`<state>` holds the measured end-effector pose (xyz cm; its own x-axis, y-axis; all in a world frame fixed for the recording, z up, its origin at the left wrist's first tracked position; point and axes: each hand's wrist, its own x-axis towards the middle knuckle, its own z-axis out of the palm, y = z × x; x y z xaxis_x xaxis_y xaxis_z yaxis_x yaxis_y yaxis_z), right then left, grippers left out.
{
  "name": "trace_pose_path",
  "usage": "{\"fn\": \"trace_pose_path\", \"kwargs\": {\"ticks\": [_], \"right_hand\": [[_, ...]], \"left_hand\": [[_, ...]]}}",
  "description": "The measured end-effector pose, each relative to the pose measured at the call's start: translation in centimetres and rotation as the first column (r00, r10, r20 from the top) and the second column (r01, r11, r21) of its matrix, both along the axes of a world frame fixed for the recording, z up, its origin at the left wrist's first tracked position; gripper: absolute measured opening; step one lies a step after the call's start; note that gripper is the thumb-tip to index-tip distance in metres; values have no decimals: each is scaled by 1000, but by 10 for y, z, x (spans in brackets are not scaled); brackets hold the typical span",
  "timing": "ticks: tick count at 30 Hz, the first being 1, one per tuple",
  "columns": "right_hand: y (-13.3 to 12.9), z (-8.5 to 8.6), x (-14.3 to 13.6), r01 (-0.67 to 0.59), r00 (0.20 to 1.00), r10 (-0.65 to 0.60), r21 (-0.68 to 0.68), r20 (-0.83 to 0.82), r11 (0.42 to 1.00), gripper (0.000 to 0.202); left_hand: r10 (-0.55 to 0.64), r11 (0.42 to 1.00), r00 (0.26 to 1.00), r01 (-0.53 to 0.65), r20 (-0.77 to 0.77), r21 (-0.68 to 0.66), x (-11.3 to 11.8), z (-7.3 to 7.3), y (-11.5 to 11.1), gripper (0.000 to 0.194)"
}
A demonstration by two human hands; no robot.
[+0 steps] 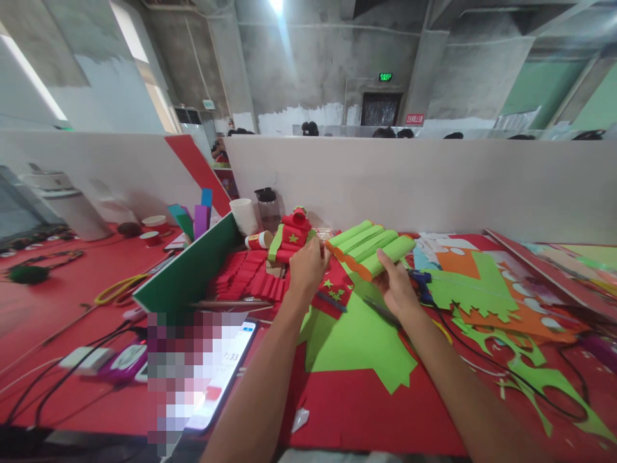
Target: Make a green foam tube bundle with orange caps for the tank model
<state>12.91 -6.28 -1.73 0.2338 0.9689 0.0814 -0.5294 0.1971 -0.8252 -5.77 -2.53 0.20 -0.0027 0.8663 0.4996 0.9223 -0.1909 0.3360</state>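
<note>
Green paper (354, 344) is spread below the fingers (385, 262) on the red table (62, 302); scissors (123, 281) are laid far left.

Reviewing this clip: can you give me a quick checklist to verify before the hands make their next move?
1. Right hand holding the ridged green piece: ok, thumb on top.
2. Left hand gripping the other end: cannot tell; its fingers are at the orange edge, but the grip is unclear.
3. Blue corded tool well away from the right hand: not ok, it lies close beside it.
4. Tool cool: cannot tell, nothing shows heat.
5. Starred red paper uncovered: not ok, a blue pen lies across it.
</note>
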Motion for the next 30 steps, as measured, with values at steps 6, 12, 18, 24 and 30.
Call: {"fn": "trace_pose_path", "kwargs": {"ticks": [6,12,18,24,30], "right_hand": [[0,-1,0,-2,1000,2,-14,-2,1000,52],[0,0,-1,-10,1000,10,-8,-18,1000,52],[1,0,1,-10,999,10,-17,-38,1000,48],[1,3,9,-65,992,60,-39,-114,997,40],[1,11,24,-205,944,192,-20,-268,979,26]], "left_hand": [[-22,1000,999,22,24,-16,2,0,-1,19],[-59,998,996,58,60,17,1,-3,0,19],[-114,993,986,111,122,31,2,-1,-2,20],[-159,984,935,126,317,123,-2,1,0,14],[-385,915,598,349,703,205,-1,1,10,23]]}}
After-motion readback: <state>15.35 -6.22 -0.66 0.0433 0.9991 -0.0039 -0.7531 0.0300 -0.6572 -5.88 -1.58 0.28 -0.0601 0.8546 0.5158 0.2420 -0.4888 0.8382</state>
